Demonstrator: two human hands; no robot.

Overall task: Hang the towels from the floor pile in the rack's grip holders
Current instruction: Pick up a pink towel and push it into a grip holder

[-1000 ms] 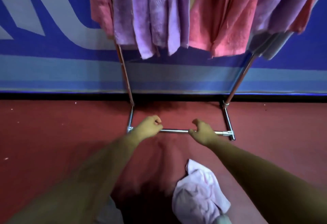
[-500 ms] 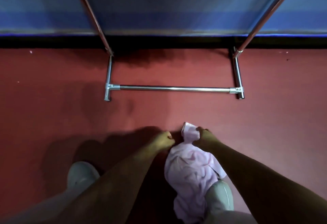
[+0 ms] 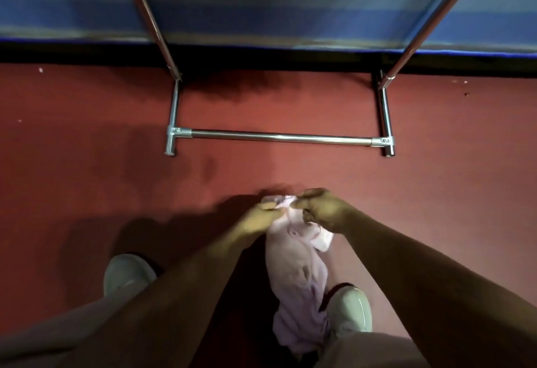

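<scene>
A pale lilac towel (image 3: 299,277) hangs in a crumpled strip over the red floor, between my feet. My left hand (image 3: 263,216) pinches its top edge from the left. My right hand (image 3: 322,210) grips the same top edge from the right, fingers curled into the cloth. The two hands almost touch. The rack's chrome base bar (image 3: 279,137) lies on the floor well beyond the hands, with its two uprights (image 3: 148,15) rising out of the top of the view. The grip holders and hung towels are out of frame.
My left shoe (image 3: 128,274) and right shoe (image 3: 351,309) stand on the red floor (image 3: 87,181); the towel's lower end drapes beside the right shoe. A blue wall (image 3: 276,4) with a black skirting runs behind the rack.
My view dropped from the hung towels to the floor. Both hands came back from near the base bar, took the towel's top edge and have lifted it off the floor.
</scene>
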